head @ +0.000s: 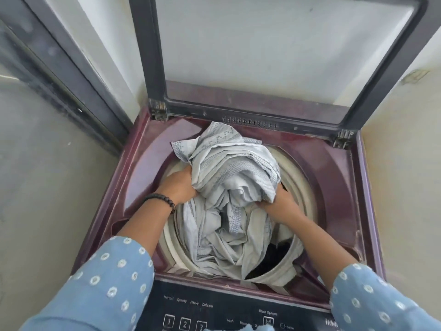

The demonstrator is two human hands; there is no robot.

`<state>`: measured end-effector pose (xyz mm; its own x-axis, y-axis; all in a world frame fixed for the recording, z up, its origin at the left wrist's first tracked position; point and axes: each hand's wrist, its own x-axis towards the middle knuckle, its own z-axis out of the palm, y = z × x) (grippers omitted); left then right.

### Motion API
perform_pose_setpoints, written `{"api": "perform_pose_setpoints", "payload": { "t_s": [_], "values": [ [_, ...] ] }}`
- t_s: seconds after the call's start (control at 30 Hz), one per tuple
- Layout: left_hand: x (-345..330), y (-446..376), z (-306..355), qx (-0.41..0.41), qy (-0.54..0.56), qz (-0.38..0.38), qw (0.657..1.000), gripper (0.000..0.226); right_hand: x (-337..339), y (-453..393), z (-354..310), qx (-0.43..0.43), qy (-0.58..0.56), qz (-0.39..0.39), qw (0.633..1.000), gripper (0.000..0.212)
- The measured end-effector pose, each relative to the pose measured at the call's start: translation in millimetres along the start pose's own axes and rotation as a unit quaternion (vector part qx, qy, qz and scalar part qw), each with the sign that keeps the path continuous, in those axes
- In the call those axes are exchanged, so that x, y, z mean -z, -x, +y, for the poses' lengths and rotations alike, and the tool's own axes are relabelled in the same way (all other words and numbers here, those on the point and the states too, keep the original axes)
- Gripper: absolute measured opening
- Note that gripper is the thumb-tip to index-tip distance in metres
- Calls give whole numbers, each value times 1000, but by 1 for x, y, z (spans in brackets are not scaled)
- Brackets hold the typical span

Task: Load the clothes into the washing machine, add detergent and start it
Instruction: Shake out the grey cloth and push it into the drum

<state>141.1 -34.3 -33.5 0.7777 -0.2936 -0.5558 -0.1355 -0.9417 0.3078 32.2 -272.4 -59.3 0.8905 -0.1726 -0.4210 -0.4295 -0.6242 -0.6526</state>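
A top-loading washing machine (334,177) with a maroon top stands below me, its lid (269,56) raised upright. A big bundle of pale grey patterned cloth (229,177) bulges out of the round drum opening (303,187) and drapes down into it. My left hand (177,185) grips the bundle on its left side, fingers buried in the folds. My right hand (278,203) grips the lower right of the bundle. Something dark (272,256) shows in the drum at the lower right.
The dark control panel (214,311) with numbered buttons and program labels runs along the near edge. A dark door frame (59,75) stands to the left. White wall rises behind the lid, and beige floor (47,187) lies on both sides.
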Motion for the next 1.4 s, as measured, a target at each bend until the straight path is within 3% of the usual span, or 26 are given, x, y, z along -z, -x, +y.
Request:
{"api": "perform_pose_setpoints", "payload": {
  "t_s": [0.2, 0.3, 0.53, 0.7, 0.77, 0.9, 1.1, 1.2, 1.3, 1.4],
  "values": [
    [-2, -23, 13, 22, -93, -56, 994, 31, -25, -19, -7, -28, 32, -83, 996, 36],
    [-14, -28, 18, 25, -130, -75, 988, 31, -42, -23, -7, -54, 59, -133, 988, 26],
    [-30, -46, 21, 47, -240, -180, 953, 36, -66, -25, -5, -64, 41, -245, 967, 30],
    [-38, -46, 5, 44, -200, -127, 970, 28, -72, -28, -5, -82, 33, -284, 955, 35],
    [-44, -44, -1, 45, -133, -74, 987, 28, -75, -28, -6, -73, 39, -288, 954, 21],
    [-51, -31, 4, 71, -9, -21, 997, 57, -79, -31, -10, -77, 42, -287, 954, 20],
    [-54, -10, 29, -6, -34, -12, 999, 110, -85, -33, -11, -26, 69, -293, 953, 12],
    [-62, -11, 43, -5, -38, -64, 997, 111, -89, -34, -11, -7, 71, -294, 953, 34],
    [-65, -36, 32, 10, -48, -62, 997, 94, -93, -40, -6, -62, 50, -295, 952, 44],
    [-62, -65, 10, 22, -15, -56, 998, 82, -96, -44, -6, -76, 60, -299, 950, 76]
  ]
}}
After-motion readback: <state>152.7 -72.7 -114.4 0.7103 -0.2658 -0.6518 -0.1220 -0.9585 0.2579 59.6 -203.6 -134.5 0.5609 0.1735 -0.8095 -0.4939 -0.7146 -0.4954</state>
